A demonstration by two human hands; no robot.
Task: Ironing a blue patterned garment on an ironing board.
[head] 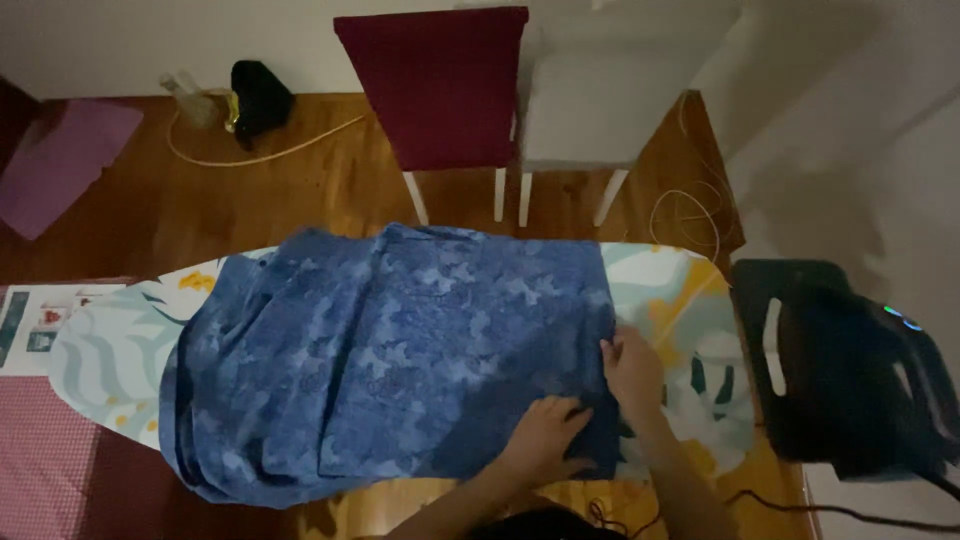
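Both hands, left hand (545, 435) and right hand (630, 370), lay flat and spread on the blue shirt (390, 350) mid-frame over the ironing board (690, 300); soft, light cloth, probably best gripped at its edges.

Both forearms rise from six o'clock, bare to the elbow. The left hand (545, 432) lies palm down, fingers spread and pointing toward one o'clock. The right hand (630, 368) sits just beyond it at one o'clock, fingers bent and pointing to eleven o'clock, knuckles up.
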